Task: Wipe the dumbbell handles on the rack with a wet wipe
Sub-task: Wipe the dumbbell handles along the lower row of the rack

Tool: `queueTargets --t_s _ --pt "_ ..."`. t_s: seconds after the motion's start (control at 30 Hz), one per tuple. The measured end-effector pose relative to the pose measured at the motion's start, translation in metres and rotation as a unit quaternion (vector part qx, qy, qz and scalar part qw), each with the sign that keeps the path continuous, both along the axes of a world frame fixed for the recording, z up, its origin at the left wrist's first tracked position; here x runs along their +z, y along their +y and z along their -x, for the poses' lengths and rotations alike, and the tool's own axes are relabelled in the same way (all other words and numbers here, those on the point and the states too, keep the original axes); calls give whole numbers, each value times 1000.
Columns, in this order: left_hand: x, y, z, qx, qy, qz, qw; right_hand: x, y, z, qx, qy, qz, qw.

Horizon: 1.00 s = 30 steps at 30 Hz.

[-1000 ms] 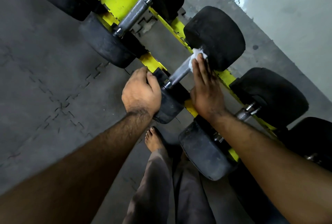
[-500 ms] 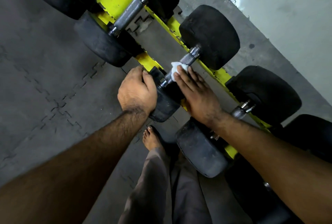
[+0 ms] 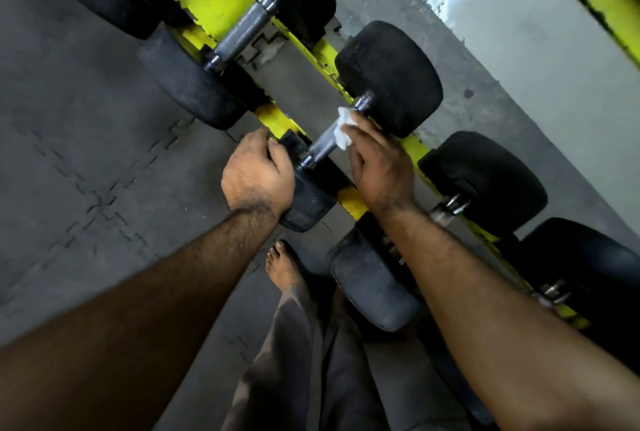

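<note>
A black dumbbell lies across the yellow rack (image 3: 214, 5) at mid-frame, with a knurled steel handle (image 3: 323, 145). My left hand (image 3: 258, 174) grips its near black head (image 3: 308, 198). My right hand (image 3: 377, 160) presses a white wet wipe (image 3: 344, 127) against the handle near its far head (image 3: 391, 77), fingers fairly straight along the bar. The wipe covers the handle's upper half.
Another dumbbell with a bare steel handle (image 3: 246, 29) sits to the upper left. Two more dumbbells (image 3: 485, 181) lie to the right, under my right forearm. Grey interlocking floor mats (image 3: 86, 153) spread left. My bare foot (image 3: 284, 268) stands by the rack.
My right hand slid the wipe down to the handle's near end, then back up toward the far head. My left hand stayed on the near head.
</note>
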<state>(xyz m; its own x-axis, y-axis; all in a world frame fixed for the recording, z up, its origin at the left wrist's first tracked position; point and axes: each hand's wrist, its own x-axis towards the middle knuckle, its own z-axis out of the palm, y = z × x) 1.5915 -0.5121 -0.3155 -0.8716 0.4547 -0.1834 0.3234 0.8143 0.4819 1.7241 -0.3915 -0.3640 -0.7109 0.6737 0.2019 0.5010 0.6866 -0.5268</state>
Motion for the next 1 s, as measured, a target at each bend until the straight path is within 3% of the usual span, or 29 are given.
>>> queueTargets --t_s 0.1,0.2,0.3,0.4,0.53,0.67,0.83,0.87,0.93,1.0 --pt "-1 0 0 -7 0 -7 1000 8 -12 12 -89 47 95 990" --pt "0 -1 0 -5 3 -9 1000 16 -27 14 -197 80 237 948" --pt "1 -1 0 -2 3 -7 1000 21 -34 15 -322 136 365 863" --pt "1 -1 1 -6 4 -7 1000 19 -26 19 -425 187 474 748" --pt "-2 -2 0 -5 10 -11 1000 23 -10 36 -460 195 593 632" --pt "-4 -2 1 -7 13 -16 1000 34 6 61 -464 161 620 612" --pt "-6 -3 3 -18 12 -21 1000 27 27 86 -508 244 635 529" --pt "-7 -3 3 -19 11 -21 1000 25 27 92 -488 221 640 550" --pt "-7 -3 3 -23 12 -26 999 24 16 97 -471 203 652 559" --pt "-7 -3 3 -26 14 -31 999 22 6 91 -446 118 652 601"
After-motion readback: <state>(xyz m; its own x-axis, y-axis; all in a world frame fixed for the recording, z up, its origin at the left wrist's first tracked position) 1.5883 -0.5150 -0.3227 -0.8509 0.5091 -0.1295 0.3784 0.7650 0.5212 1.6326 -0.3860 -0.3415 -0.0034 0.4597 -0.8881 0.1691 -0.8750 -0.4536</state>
